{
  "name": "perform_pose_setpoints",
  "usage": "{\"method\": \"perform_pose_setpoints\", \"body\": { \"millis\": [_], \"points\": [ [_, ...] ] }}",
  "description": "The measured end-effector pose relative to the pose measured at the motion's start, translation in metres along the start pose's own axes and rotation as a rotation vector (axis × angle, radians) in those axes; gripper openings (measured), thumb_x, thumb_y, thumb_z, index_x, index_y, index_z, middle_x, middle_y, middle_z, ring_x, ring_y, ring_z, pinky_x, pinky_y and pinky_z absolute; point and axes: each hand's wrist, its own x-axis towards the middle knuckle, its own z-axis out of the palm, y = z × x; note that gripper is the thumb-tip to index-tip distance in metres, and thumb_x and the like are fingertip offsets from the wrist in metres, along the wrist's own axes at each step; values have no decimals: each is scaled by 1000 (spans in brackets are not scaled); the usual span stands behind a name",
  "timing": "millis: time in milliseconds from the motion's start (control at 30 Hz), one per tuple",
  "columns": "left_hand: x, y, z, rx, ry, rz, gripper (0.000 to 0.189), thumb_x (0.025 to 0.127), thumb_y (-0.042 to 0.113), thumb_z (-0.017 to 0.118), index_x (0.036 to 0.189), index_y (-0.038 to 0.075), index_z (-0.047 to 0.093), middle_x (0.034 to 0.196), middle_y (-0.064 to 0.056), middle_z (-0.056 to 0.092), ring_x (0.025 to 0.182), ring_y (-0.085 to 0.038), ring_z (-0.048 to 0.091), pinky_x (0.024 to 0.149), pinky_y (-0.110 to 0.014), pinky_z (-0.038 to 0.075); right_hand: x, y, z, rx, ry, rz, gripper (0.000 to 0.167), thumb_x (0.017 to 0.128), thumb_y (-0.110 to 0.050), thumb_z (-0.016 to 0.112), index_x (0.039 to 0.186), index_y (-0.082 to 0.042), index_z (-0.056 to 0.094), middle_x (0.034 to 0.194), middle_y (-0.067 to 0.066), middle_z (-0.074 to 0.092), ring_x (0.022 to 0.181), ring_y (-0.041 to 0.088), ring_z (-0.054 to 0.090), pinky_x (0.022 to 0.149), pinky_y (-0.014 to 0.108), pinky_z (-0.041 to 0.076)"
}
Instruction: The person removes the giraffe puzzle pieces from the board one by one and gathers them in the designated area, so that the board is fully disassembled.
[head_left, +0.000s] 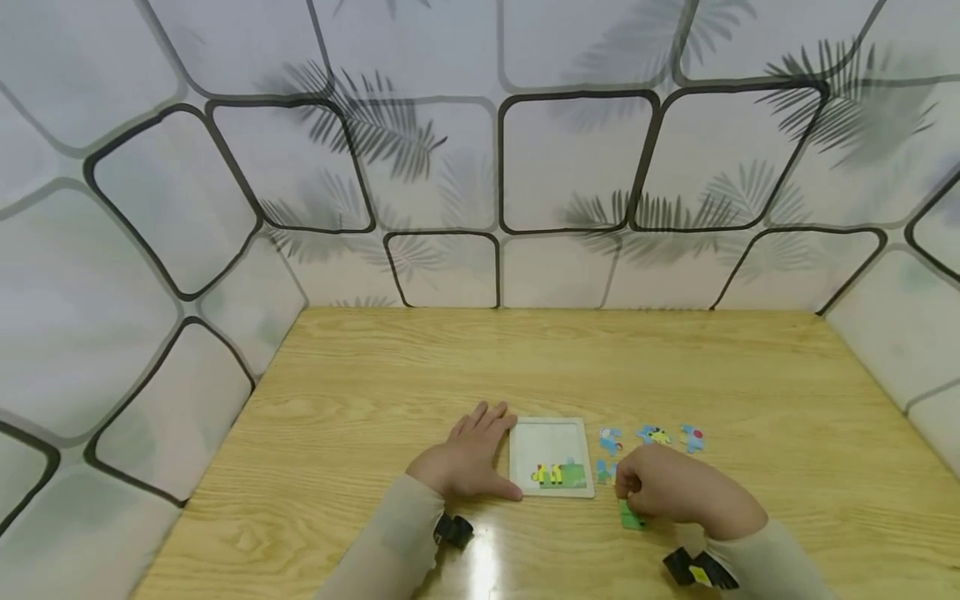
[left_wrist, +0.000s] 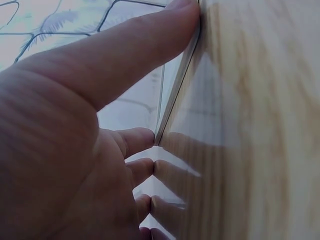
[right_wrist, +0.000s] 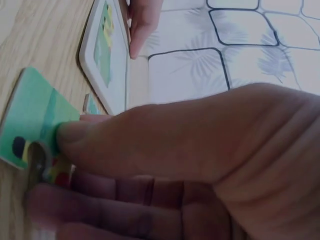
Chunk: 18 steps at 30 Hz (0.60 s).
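Note:
A shallow puzzle tray lies on the table, with green and yellow pieces fitted along its near side. My left hand rests at the tray's left edge, fingers spread, the thumb at the near corner and fingertips by the far corner. To the tray's right, my right hand pinches a green puzzle piece between thumb and fingers. That piece shows a dark and yellow patch near its notch; the fingers hide part of it. In the right wrist view, the thumb presses on its face.
Loose blue puzzle pieces lie right of the tray: one with white, one with a yellow figure and one with a red spot. Another piece is partly behind the right hand. Patterned cloth walls bound the wooden table.

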Motion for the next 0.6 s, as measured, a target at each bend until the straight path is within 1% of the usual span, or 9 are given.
{"method": "perform_pose_setpoints", "body": {
  "millis": [100, 233, 400, 500, 567, 600],
  "points": [
    [0, -1, 0, -6, 0, 0, 107, 79, 52, 82, 161, 13, 25, 169, -8, 10, 155, -31, 0, 123, -53, 7, 1, 1, 1, -15, 4, 3, 22, 83, 5, 65, 78, -16, 69, 75, -9, 59, 62, 7, 46, 57, 26, 44],
    [1, -1, 0, -11, 3, -4, 107, 79, 51, 83, 161, 14, 25, 169, -7, 11, 155, -31, 0, 124, -52, 7, 1, 2, 2, -30, 18, -11, 24, 82, 7, 64, 77, -16, 67, 75, -9, 59, 63, 6, 46, 57, 25, 44],
    [2, -2, 1, -9, -5, -10, 108, 79, 52, 83, 161, 15, 24, 169, -6, 9, 155, -29, -2, 124, -51, 5, 2, 2, 3, -25, 23, -29, 25, 81, 8, 62, 76, -15, 66, 74, -10, 58, 62, 5, 45, 56, 24, 42],
    [1, -2, 0, -8, -10, -5, 108, 79, 52, 83, 161, 15, 24, 169, -6, 9, 155, -30, -2, 124, -52, 5, 6, -1, 6, -23, 41, -30, 19, 86, 2, 65, 78, -16, 66, 73, -10, 57, 60, 5, 46, 55, 24, 42],
    [0, -2, 0, -3, -7, -3, 108, 79, 52, 83, 161, 14, 24, 169, -7, 9, 155, -30, -1, 123, -53, 6, 12, -8, 10, -48, 81, -40, 14, 91, -5, 66, 82, -16, 67, 74, -10, 58, 60, 5, 46, 55, 25, 43],
    [0, -3, 0, -2, -4, -5, 108, 79, 52, 83, 161, 14, 24, 169, -6, 9, 155, -30, -1, 124, -52, 6, 17, -13, 12, -78, 105, -46, 9, 92, -9, 67, 85, -15, 68, 76, -9, 58, 61, 4, 47, 56, 26, 44]
  ]
}}
